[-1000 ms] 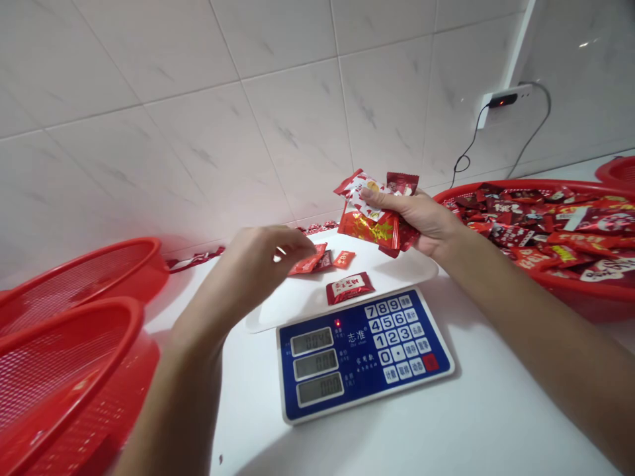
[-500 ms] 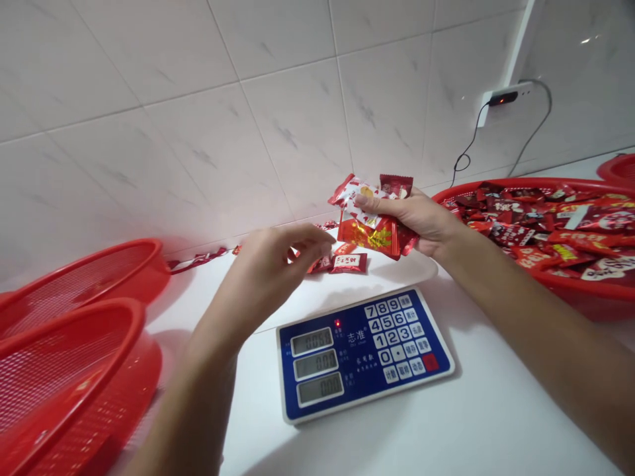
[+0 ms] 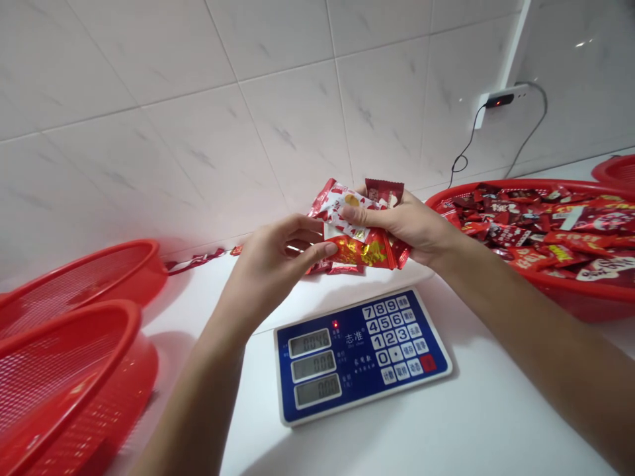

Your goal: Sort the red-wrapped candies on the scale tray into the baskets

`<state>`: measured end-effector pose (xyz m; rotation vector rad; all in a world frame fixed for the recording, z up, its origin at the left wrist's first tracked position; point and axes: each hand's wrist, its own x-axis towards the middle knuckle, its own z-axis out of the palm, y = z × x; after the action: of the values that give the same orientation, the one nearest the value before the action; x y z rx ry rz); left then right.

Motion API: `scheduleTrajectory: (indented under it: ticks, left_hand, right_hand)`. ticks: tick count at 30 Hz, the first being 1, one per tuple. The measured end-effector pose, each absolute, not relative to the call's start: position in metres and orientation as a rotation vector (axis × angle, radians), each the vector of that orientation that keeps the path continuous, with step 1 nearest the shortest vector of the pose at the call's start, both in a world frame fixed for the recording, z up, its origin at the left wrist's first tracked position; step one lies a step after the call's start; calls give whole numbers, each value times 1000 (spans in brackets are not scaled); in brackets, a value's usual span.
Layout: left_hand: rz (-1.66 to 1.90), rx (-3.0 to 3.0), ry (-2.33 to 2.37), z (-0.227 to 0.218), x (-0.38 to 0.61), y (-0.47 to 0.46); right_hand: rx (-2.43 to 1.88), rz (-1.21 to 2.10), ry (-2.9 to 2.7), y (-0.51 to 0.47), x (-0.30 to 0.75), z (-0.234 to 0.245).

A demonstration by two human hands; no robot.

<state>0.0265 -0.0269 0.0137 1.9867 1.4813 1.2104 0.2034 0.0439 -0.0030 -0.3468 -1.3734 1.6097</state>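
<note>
My right hand [image 3: 414,225] is closed around several wrapped candies, held above the far side of the scale. Its thumb presses on a white packet with red marks [image 3: 347,210]. Below that is a red packet with gold print [image 3: 360,252], and a dark red packet [image 3: 384,192] sticks up behind the thumb. My left hand [image 3: 285,254] meets the bunch from the left, its thumb on the edge of the red-and-gold packet and its fingertips partly hidden behind it. Under the hands, a few red candies [image 3: 347,269] lie on the white scale plate, mostly covered from view.
The scale's blue keypad panel [image 3: 354,396] faces me, its displays lit. A red basket full of candies [image 3: 560,284] stands at right. Two red mesh baskets [image 3: 124,317] are at left. Loose candies [image 3: 201,258] line the tiled wall. A cable [image 3: 464,152] hangs from a socket strip.
My left hand has moved right and closed on the edge of the red-and-gold packet. The right hand's bunch has shifted slightly left. The scale's top digits have changed.
</note>
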Motion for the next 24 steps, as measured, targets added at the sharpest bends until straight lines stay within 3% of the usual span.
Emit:
scheduleTrajectory:
  ticks: [24]
  left_hand:
    - [1196,1963,1492,13,29,-28]
  right_hand:
    - [-387,1611,-1352,46,205,-4]
